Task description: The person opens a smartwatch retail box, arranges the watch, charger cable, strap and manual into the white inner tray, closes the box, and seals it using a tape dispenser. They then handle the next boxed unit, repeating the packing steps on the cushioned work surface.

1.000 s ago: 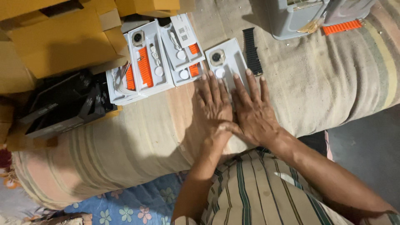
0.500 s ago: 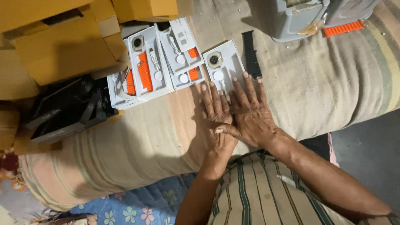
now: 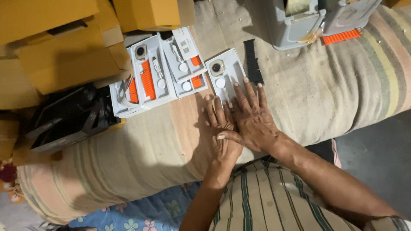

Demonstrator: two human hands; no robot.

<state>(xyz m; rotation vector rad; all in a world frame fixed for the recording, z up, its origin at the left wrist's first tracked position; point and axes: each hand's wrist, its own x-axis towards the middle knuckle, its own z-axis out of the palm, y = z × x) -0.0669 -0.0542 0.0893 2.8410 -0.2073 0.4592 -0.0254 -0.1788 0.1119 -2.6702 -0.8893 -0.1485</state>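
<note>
Both hands lay flat and empty on the striped cloth (image 3: 342, 85), palms down, fingers spread. The right hand (image 3: 252, 117) partly overlapped the left hand (image 3: 222, 128), its thumb crossing the back of the left. Neither hand gripped anything.

The right fingertips (image 3: 245, 81) rested on the near edge of a white tray (image 3: 227, 72), which lay just beyond the hands. That tray held a watch face at its far left corner and a round white disc beside it. A black strap (image 3: 253, 64) lay on the cloth, touching the tray's right edge, just beyond the right hand's outer fingers.

To the left of this tray stood more white trays: one (image 3: 184, 60) with small orange pieces and white discs, another (image 3: 150, 77) with a long orange strap (image 3: 147, 79) and a watch face. They sat edge to edge, partly overlapping.

Further left, a black box (image 3: 64, 117) lay open and tilted. Yellow cardboard boxes (image 3: 55, 47) were stacked at the far left. A grey case (image 3: 299, 23) sat at the far side, with an orange strap (image 3: 342, 36) just beside it.

The person wore a striped garment (image 3: 265, 196).
</note>
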